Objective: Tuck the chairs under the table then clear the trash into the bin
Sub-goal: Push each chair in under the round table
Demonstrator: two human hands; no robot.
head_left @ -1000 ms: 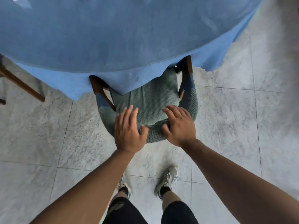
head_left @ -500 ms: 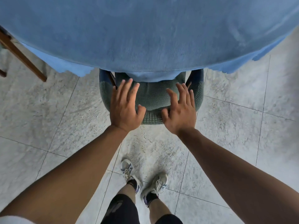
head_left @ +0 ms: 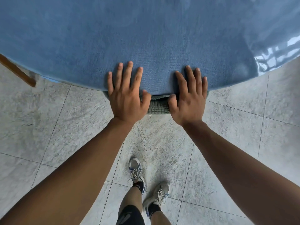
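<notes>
A chair with a grey-green knitted cover point(head_left: 158, 107) stands almost wholly under the round table with its blue cloth point(head_left: 146, 38). Only the top of the chair's back shows, between my hands. My left hand point(head_left: 126, 95) lies flat on the left end of the back, fingers spread and reaching over the table's edge. My right hand point(head_left: 190, 98) lies the same way on the right end. Both thumbs press on the near face of the back. No trash and no bin are in view.
A brown wooden leg of another chair point(head_left: 17, 70) juts out at the table's left edge. Grey stone floor tiles point(head_left: 65, 127) run on both sides. My two feet in grey trainers point(head_left: 136, 172) stand just behind the chair. A glossy patch point(head_left: 276, 54) shines on the table's right.
The chair has slid forward under the table, from half out to nearly hidden. Both hands moved forward with it and now reach over the tablecloth's edge. My feet stepped closer.
</notes>
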